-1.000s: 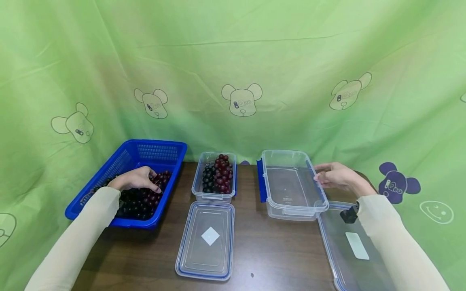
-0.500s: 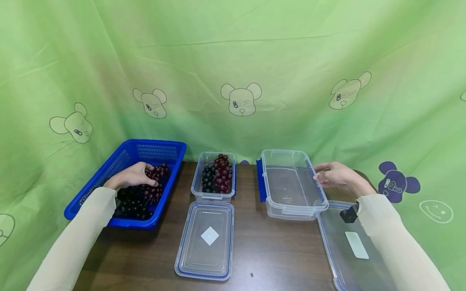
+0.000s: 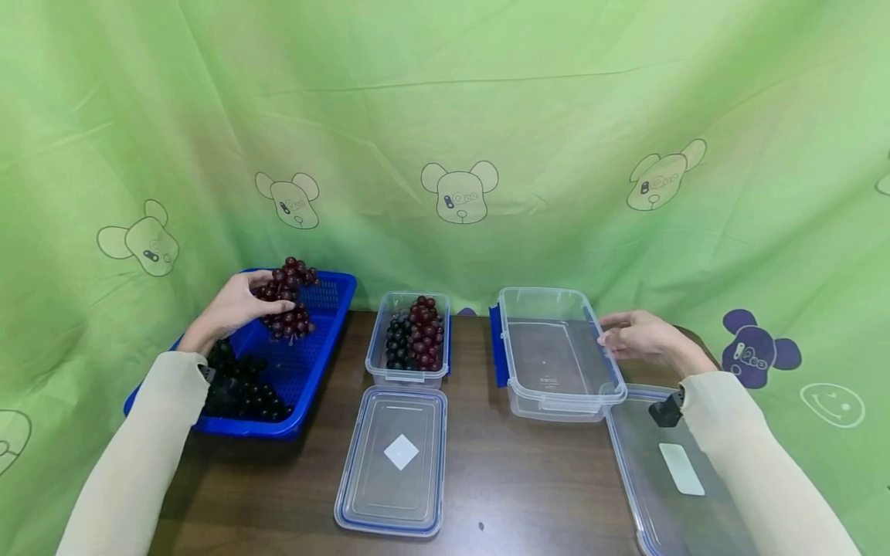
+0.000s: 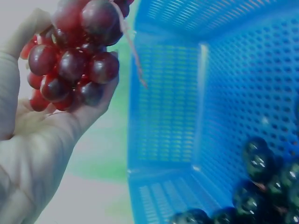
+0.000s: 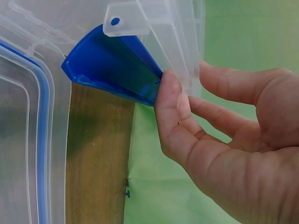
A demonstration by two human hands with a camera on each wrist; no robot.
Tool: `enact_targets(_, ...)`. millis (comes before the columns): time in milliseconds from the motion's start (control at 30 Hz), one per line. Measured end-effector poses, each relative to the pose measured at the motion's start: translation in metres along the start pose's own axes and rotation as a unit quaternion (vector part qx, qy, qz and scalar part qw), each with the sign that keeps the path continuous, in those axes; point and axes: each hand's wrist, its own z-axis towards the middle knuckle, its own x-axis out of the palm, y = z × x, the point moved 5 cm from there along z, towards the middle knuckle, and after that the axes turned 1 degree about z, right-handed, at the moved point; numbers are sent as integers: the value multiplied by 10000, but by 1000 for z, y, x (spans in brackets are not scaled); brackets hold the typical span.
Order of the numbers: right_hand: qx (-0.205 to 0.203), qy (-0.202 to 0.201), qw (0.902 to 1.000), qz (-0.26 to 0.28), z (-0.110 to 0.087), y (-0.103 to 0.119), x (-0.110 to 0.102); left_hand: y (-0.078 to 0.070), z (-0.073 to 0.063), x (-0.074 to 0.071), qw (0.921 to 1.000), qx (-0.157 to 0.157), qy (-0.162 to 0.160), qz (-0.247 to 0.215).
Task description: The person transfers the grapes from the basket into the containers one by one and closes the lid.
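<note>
My left hand (image 3: pixel 231 310) grips a bunch of red grapes (image 3: pixel 288 297), held up over the far part of the blue basket (image 3: pixel 321 351). In the left wrist view, the thumb and fingers wrap round the red grapes (image 4: pixel 72 64), and a thin stem hangs loose. Black grapes (image 3: pixel 243 390) lie in the basket's near part. On the right, my right hand (image 3: pixel 643 338) holds the side of a large clear food container (image 3: pixel 556 409) with nothing in it. The right wrist view shows the fingers at the container's wall, beside a blue latch flap (image 5: pixel 110 65) that hangs open.
A smaller clear container (image 3: pixel 410 377) with black and red grapes stands at the middle back. In front of it lies its lid (image 3: pixel 392 494) with a white label. A larger lid (image 3: pixel 647 463) lies under the right forearm. Behind the table hangs a green curtain (image 3: pixel 542 116).
My left hand has lifted the red grape bunch up out of the pile, towards the basket's back. The black grapes stay behind. My right hand and the large container have not moved.
</note>
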Motion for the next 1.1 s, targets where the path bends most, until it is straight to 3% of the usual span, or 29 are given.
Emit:
enact_targets(233, -59, -44, 9999, -86, -2, 2, 0, -16, -1, -9, 9975, 184, -450, -520)
enact_targets(567, -60, -108, 9999, -91, -2, 1, 1, -32, -3, -12, 9939, 338, -801, -674)
enact_targets(867, -73, -138, 9998, -100, -2, 0, -1, -58, -7, -7, 9910, 585, -916, -780)
enact_targets(1100, -76, -159, 9997, -173, -4, 1, 1, -70, -2, 2, 9880, 741, -933, -981)
